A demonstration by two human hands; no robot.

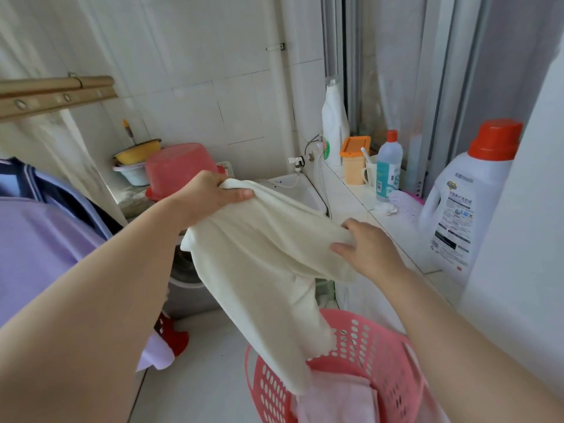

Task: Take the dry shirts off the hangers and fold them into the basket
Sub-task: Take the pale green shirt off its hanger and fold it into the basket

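now left hand (pixel 210 193) and right hand (pixel 366 248) grip cream shirt (pixel 259 264) over basket (pixel 381 340); detergent label (pixel 454 215) seemingly unreadable.

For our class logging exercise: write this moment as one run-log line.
step: folding | left hand: grips cream shirt | right hand: grips it | below: pink basket

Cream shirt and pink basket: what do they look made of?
The cream shirt: soft matte cloth, probably cotton; it hangs in limp folds between the left hand and right hand. The pink basket: rigid moulded plastic, slight sheen, rows of round holes through its wall.
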